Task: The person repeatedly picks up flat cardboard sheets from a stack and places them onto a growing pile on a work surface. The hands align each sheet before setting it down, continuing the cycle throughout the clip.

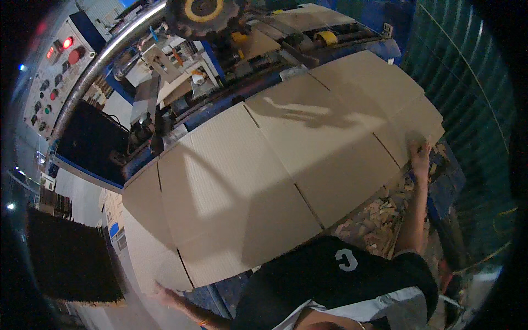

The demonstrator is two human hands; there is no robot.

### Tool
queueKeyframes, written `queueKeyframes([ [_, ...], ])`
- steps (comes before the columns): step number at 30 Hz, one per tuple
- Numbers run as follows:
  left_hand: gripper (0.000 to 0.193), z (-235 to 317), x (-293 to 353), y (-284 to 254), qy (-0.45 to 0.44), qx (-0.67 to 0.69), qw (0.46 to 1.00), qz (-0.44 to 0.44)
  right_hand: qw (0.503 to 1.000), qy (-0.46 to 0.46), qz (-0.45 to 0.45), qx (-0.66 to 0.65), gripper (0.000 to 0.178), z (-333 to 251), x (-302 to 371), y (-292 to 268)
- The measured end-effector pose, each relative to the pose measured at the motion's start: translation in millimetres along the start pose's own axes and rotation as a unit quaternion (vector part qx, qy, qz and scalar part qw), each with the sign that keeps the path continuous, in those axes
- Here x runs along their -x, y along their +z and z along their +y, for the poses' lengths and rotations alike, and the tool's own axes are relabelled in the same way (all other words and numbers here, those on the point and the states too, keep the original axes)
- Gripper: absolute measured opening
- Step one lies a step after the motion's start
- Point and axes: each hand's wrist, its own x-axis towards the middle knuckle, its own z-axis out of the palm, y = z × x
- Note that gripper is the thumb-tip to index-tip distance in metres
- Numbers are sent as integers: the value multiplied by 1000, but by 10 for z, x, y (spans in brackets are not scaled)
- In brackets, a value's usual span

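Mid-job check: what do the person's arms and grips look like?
The left grip and right grip show no gloves. A thin orange band circles the left forearm; the right forearm is bare below the short sleeve of a black fabric shirt with a pale curved marking. No cables show on them.

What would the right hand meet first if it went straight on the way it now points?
The cardboard sheet: the right hand is already at its edge, pointing over its right end. Beyond that, the green corrugated wall seems next in line, though depth is unclear.
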Motion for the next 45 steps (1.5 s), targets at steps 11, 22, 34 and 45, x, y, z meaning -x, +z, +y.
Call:
queueKeyframes([
  [11, 74, 543, -170, -4, 87, 195, 974, 74, 864, 93, 50, -492, 49, -102, -201, 232],
  [22, 39, 176, -463, 151, -80, 581, 788, -185, 824, -91, 45, -557, 41, -735, -120, -986],
  [34, 42, 1003, 978, -185, 618, 9, 694, -370, 751, -598, -239, -145, 41, -1464, 1560, -860],
  [45, 53, 1315, 833, 294, 631, 31, 693, -347, 705, -613, -354, -45, 52, -1797, 932, -249],
])
